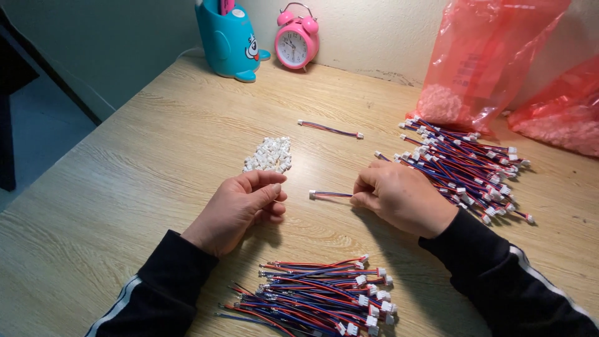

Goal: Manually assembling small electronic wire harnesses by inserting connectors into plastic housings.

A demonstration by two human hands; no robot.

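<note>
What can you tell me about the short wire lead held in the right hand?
The wire lead is a short bundle of red and blue insulated strands ending in a small white plastic connector at its free end. It lies roughly level just above the wooden table, pointing toward the left hand. The right hand pinches its other end between the fingers; nothing else touches it.

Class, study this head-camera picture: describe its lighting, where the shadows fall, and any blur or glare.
Head view: warm, soft light on the wooden table; shadows fall toward the camera beneath the left hand and right hand; mild sheen on the red plastic bags; far-left floor dim; focus sharp throughout, slight wide-angle stretch at edges.
</note>
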